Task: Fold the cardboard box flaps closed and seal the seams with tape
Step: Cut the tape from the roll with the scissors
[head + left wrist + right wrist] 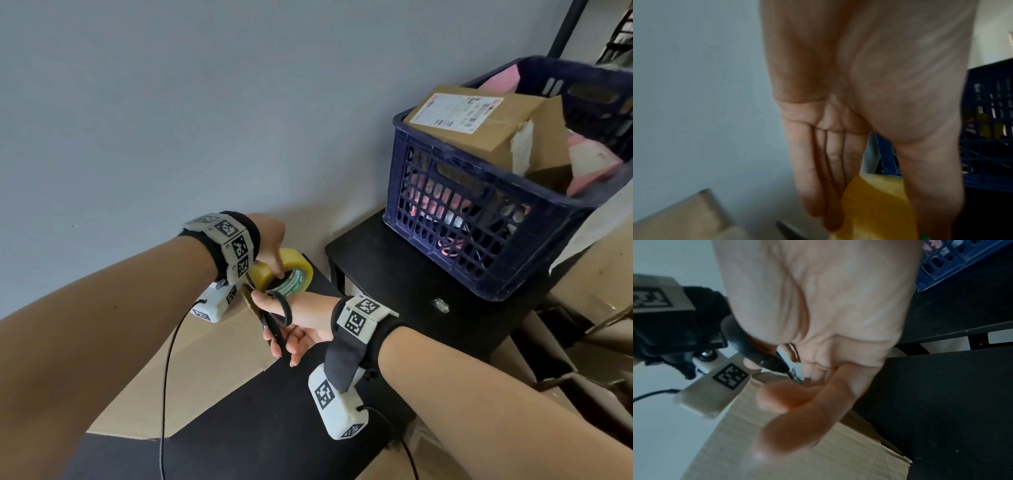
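My left hand (274,251) grips a yellow tape roll (291,270) above the far edge of the cardboard box (191,359), thumb in the roll's core. In the left wrist view the fingers (830,178) lie straight down the back of the tape roll (875,204). My right hand (291,329) holds black scissors (287,310), thumb through one handle loop, just below the roll. The blades point toward the roll; a grey blade tip (786,229) shows beneath it. The right wrist view has the scissors handle (748,344) over the box top (797,451).
The box lies on a black table (274,428) against a grey wall. To the right, a lower black stand (394,274) carries a blue crate (479,219) holding another cardboard box (479,126). More flattened cardboard (599,281) lies at the far right.
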### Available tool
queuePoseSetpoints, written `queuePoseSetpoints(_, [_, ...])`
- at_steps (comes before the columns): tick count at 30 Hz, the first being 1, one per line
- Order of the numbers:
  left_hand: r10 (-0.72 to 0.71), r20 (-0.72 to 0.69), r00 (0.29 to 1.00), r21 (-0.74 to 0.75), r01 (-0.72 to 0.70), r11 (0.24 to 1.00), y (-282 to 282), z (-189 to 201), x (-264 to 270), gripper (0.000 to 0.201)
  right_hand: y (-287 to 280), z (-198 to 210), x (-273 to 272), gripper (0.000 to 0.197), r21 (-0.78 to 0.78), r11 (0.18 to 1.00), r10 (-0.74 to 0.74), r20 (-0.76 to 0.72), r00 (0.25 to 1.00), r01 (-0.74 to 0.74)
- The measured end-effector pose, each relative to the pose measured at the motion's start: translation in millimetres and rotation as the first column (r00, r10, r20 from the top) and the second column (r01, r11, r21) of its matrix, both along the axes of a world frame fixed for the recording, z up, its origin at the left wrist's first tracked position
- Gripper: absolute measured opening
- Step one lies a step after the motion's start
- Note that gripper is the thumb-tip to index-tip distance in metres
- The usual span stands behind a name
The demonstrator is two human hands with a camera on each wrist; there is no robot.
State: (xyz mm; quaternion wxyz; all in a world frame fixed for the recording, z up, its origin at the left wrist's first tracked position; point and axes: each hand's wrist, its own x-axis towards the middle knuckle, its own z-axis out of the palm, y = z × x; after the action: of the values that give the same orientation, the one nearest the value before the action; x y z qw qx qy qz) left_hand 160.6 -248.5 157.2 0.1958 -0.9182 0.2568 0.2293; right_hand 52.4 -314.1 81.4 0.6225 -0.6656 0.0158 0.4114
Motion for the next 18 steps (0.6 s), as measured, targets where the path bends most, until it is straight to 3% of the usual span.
queuePoseSetpoints(3, [0.044,0.0,0.999,-0.052,-0.044,0.998,8.3,0.0,1.9,0.038,-1.8,1.8,1.4,0.064,-0.004,1.0,0.012,-0.018,1.0,-0.012])
queuePoseSetpoints(9, [0.1,0.02,0.995,-0.116,-0.097,0.989,24.9,-0.5,0.8,0.048,-1.8,3.9,-1.3,0.06,-0.019,1.0,-0.003,0.009,1.0,0.003])
queuePoseSetpoints(14, [0.149,0.031,0.988,-0.174,-0.142,0.974,36.9,-1.8,1.8,0.038,-4.6,6.8,-3.5,0.055,-0.07,0.998,-0.001,0.066,0.998,0.006])
queuePoseSetpoints(18, [0.187,0.037,0.982,-0.207,-0.175,0.963,43.5,-4.5,0.1,0.042,-6.0,9.1,-3.0,0.054,-0.11,0.994,0.025,0.094,0.995,-0.015])
